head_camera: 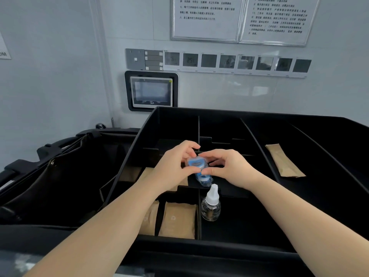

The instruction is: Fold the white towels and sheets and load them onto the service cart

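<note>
Both hands meet over the middle of the black divided plastic tray [259, 124] atop the service cart: the left hand [175, 166] and right hand [229, 168] pinch a small blue-and-clear plastic packet [196, 163], possibly a wrapped device. No white towels or sheets are in view, so none appear loaded; the folding seems not yet begun. A clear bottle with a white cap [211, 204] stands near the tray's near edge, beside brown paper packets [177, 220].

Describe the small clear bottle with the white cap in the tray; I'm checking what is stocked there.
The small clear bottle looks like see-through plastic or glass, rounded in body, with a tall tapered white cap. It stands upright in a near compartment of the black divided tray, beside the divider that separates it from the brown paper packets. Neither hand touches it; both hold a blue item just above it.
</note>
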Available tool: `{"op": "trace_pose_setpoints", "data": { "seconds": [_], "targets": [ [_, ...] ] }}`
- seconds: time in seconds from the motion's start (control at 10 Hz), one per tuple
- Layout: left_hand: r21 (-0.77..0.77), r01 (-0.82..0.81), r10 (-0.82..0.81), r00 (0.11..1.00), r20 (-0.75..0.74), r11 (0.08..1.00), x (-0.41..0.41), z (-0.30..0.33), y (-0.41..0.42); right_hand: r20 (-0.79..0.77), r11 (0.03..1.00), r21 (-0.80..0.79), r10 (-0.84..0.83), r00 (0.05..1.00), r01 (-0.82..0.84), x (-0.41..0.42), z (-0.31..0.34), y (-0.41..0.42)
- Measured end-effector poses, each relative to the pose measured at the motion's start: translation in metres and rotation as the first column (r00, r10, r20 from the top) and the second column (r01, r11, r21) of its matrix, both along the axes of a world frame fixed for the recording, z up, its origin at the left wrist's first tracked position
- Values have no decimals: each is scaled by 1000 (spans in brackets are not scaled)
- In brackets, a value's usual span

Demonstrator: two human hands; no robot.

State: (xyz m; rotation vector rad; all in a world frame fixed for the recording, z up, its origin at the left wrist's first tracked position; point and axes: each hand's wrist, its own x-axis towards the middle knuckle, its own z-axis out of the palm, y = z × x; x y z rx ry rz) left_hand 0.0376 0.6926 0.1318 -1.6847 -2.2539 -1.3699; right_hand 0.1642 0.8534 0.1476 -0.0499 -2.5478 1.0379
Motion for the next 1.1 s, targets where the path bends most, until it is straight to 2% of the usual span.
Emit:
{"op": "trace_pose_setpoints", "data": {
  "seconds": [0.1, 0.2, 0.5, 0.6, 0.7, 0.8, 0.9, 1.1],
  "targets": [
    [-26, 1, -2, 1000, -26, 1000, 0, -2, 1, -27, 999, 37, -21, 999, 22, 2, 0, 1],
    [-50, -62, 59, 996, -59, 997, -6, -4, 0, 22, 996, 57, -77, 997, 75, 5, -3, 9],
    [-57, -221, 217, 974, -60, 974, -18, -10, 0, 263, 954, 288, -166, 951, 87, 3, -20, 12],
    [-93, -228, 224, 973, -50, 969, -18, -11, 1, 260, 931, 358, -171, 950, 70, 3, -18, 14],
    [-104, -238, 233, 971, -57, 966, -18, -10, 1, 192, 928, 360, -169, 967, 91, 2, -13, 13],
    [-109, -237, 231, 971, -66, 965, -17, -9, 0, 313, 882, 469, -112, 943, -51, -4, -20, 8],
    [-127, -233, 226, 972, -67, 964, -17, -9, 0, 431, 865, 481, -94, 898, -140, -8, -28, 11],
    [-115, -243, 238, 970, -54, 963, -13, -7, 1, 398, 919, 387, -94, 913, -74, -10, -27, 13]
  ]
}}
